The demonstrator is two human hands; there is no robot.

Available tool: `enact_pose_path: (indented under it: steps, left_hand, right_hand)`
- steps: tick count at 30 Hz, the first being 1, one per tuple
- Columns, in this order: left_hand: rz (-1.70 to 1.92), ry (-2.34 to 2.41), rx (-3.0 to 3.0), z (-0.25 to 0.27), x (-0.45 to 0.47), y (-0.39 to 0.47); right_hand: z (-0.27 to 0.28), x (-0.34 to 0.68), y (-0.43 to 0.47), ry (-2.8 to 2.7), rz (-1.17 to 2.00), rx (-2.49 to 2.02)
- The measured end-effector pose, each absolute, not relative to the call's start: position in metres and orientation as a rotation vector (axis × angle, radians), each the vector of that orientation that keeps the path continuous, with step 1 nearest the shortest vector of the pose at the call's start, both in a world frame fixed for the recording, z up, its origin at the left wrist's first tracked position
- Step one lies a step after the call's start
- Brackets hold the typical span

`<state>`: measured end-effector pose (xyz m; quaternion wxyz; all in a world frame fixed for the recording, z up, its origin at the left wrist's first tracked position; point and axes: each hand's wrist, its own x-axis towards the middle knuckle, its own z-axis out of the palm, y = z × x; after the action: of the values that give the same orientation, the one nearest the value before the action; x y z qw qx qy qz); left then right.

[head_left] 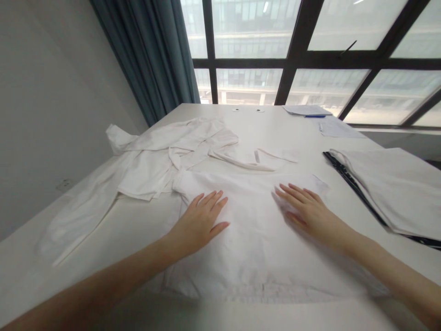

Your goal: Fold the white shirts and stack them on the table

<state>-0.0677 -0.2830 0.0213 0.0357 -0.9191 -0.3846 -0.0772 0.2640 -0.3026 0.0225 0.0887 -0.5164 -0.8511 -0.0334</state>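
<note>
A white garment (251, 239) lies spread and partly folded on the white table, with small wrinkles and a gathered-looking lower edge nearest me. My left hand (203, 218) rests on its left part, fingers stretched and palm down. On the right part, my right hand (306, 209) is also palm down with its fingers extended; it touches or hovers just over the fabric. Neither hand grips anything. Another crumpled white garment (148, 165) spreads across the table's left side, with a long strap (241, 162) trailing toward the middle.
At right, folded white cloth (389, 188) lies over something black (358, 193). Papers (306, 110) and a blue pen (314, 116) sit at the far right of the table (268, 128). Behind stand a blue curtain (148, 50) and windows; a grey wall (51, 92) is at left.
</note>
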Motion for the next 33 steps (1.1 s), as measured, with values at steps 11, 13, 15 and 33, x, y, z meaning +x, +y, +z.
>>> enact_pose_path:
  steps: [11, 13, 15, 33]
  left_hand:
    - [-0.184, -1.256, -2.834, 0.012, -0.014, -0.239]
    - [-0.148, -1.265, -2.858, 0.011, -0.022, -0.236]
    - [-0.124, -1.306, -2.852, 0.011, -0.032, -0.233]
    - [-0.249, -1.584, -2.609, 0.006, -0.092, -0.204]
  right_hand:
    - [0.016, 0.213, -0.259, -2.648, 0.038, -1.482]
    - [0.013, 0.222, -0.258, -2.638, 0.046, -1.532]
    - [0.011, 0.233, -0.255, -2.604, 0.045, -1.612]
    - [-0.010, 0.328, -0.254, -2.257, -0.134, -2.052]
